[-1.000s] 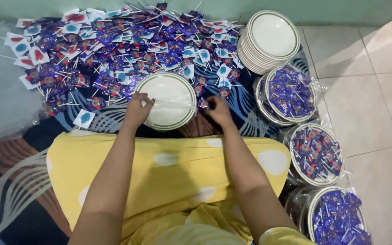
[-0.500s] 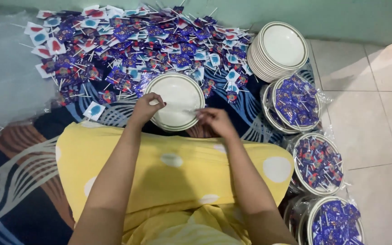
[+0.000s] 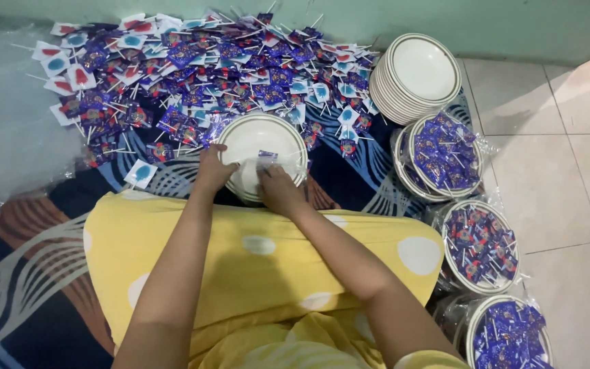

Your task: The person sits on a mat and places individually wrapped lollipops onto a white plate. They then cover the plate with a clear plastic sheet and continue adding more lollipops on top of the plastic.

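1 wrapped lollipop (image 3: 266, 157) now on plate (image 3: 250, 137)

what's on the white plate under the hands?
One small wrapped candy lies on the white plate. Left hand and right hand cover its near rim, hiding anything beneath.
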